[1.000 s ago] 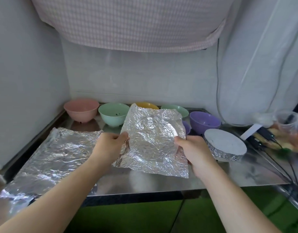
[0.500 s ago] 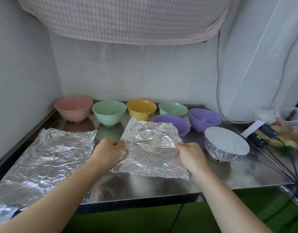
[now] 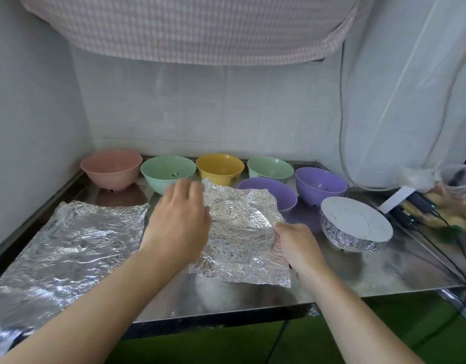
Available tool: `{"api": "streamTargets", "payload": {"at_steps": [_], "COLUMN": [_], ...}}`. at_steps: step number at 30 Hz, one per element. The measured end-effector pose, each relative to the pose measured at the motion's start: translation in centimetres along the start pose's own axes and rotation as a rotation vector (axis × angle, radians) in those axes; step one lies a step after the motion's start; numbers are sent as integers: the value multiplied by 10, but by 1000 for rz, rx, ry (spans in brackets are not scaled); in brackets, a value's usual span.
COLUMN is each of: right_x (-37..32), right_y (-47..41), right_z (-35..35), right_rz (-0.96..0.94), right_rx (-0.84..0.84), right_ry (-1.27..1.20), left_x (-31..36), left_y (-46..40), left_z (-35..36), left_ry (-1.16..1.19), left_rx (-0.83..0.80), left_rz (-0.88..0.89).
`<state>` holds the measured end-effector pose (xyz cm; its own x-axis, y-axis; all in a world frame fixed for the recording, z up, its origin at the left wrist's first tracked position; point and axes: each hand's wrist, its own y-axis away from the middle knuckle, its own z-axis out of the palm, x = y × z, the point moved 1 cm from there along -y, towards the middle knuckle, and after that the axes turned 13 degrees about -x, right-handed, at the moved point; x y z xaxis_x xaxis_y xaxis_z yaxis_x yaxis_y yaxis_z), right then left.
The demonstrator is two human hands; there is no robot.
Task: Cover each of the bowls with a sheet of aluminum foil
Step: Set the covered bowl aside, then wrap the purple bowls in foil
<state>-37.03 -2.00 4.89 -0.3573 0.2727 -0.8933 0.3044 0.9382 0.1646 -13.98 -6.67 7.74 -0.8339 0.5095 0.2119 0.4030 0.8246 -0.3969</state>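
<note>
Head view: your right hand [image 3: 296, 246] pinches foil sheet [image 3: 242, 240]; left hand [image 3: 179, 219], fingers loose, reaches fwd. Next: bring near purple bowl [image 3: 268, 191] under foil.

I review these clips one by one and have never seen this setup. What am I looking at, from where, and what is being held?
No machine here: a person's two bare hands, filmed by a camera worn on the head, looking forward and down. On the steel counter stand six uncovered bowls: pink, green, yellow, a second green and two purple. A seventh bowl is already foil-covered. The right hand pinches a crumpled foil sheet; the left hand hovers open over it. Spare foil lies left.
</note>
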Motion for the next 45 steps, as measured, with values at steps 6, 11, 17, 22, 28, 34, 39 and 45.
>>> {"api": "streamTargets", "payload": {"at_steps": [6, 11, 17, 22, 28, 34, 39, 45], "right_x": [0, -9, -34, -23, -12, -9, -21, -23], "right_y": [1, 2, -19, -21, -11, 12, 6, -4], "right_z": [-4, -8, 15, 30, 35, 50, 52, 62], "right_rz": [1, -219, -592, -431, -407, -441, -421, -544], "right_rx": [6, 243, -191, -317, -296, -385, -282, -293], "right_ry": [66, 534, 900, 886, 788, 739, 752, 800], "left_x": [20, 18, 20, 18, 13, 9, 2, -7], "left_y": [-14, -13, -12, -9, 2, 27, 25, 33], "left_z": [27, 41, 47, 48, 43, 32, 40, 48], "left_ry": [78, 21, -27, -65, -133, -112, -142, -241], "left_rx": [-585, -647, -651, -669, -719, -649, -582, -369], "left_rz": [-25, -77, -70, -68, -1, -30, 24, 265]}}
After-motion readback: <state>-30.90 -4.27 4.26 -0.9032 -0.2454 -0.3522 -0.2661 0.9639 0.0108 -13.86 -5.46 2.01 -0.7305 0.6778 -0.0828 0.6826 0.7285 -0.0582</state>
